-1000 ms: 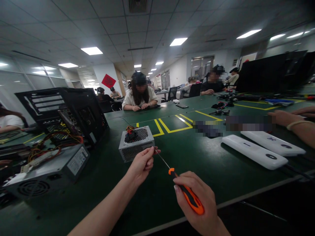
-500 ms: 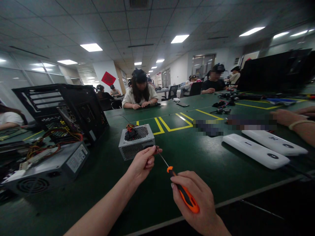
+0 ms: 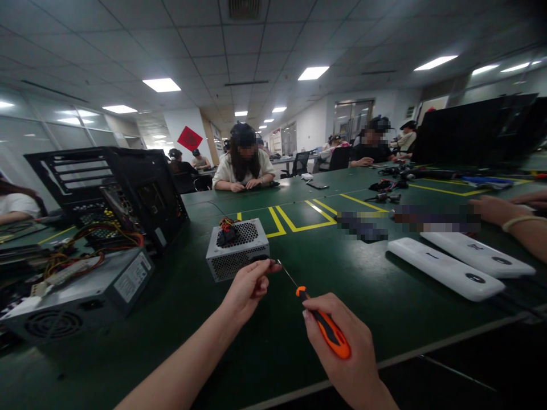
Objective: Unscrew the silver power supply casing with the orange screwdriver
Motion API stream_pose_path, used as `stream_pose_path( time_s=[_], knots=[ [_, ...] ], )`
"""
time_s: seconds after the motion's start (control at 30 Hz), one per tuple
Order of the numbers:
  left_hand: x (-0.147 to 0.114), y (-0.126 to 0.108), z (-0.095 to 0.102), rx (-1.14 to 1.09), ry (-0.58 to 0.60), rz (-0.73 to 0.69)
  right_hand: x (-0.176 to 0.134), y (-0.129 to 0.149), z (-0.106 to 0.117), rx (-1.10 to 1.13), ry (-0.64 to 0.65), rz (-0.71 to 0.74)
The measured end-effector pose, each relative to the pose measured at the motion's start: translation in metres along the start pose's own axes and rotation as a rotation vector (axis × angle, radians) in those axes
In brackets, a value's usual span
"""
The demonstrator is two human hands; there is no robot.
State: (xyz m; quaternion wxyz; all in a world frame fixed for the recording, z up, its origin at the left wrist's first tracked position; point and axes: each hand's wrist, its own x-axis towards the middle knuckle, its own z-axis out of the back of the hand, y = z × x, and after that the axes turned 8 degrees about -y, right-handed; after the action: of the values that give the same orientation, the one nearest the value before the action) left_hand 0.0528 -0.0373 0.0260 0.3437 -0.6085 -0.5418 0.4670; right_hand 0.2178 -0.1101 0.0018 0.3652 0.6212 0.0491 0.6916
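Observation:
My right hand (image 3: pixel 342 336) is wrapped round the orange and black handle of a screwdriver (image 3: pixel 327 327). Its thin metal shaft points up and left, with the tip close to the fingertips of my left hand (image 3: pixel 252 285). Those left fingers are pinched together; a tiny dark thing shows at their tips, too small to name. Just behind my left hand, a silver power supply unit (image 3: pixel 237 245) rests on the green table (image 3: pixel 265 364), with a bundle of coloured cables on its perforated top.
On the left stand a black computer case (image 3: pixel 106 199) and a larger grey power supply (image 3: pixel 85 296) with loose cables. Two white slab-shaped devices (image 3: pixel 444 267) lie at right, near another person's hands (image 3: pixel 499 213). Across the table a person (image 3: pixel 243 159) leans over the surface.
My right hand has drawn the screwdriver slightly right, and its tip now sits a little away from my left fingertips. The left hand stays pinched in nearly the same place.

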Motion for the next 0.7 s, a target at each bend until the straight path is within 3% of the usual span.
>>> stream_pose_path(
  time_s=[0.2, 0.33, 0.57, 0.7],
  knots=[
    [0.012, 0.007, 0.009, 0.297, -0.05, -0.08, 0.0, -0.004, 0.001, 0.017, -0.027, -0.206],
    [0.017, 0.011, 0.015, 0.447, -0.015, -0.126, 0.002, -0.006, 0.002, 0.066, -0.017, -0.355],
    [0.007, 0.008, 0.006, 0.224, 0.148, 0.223, 0.003, -0.005, 0.002, 0.092, -0.032, -0.349],
    [0.004, 0.005, 0.002, 0.049, 0.165, 0.293, 0.001, -0.006, 0.002, 0.096, -0.014, -0.342]
  ],
)
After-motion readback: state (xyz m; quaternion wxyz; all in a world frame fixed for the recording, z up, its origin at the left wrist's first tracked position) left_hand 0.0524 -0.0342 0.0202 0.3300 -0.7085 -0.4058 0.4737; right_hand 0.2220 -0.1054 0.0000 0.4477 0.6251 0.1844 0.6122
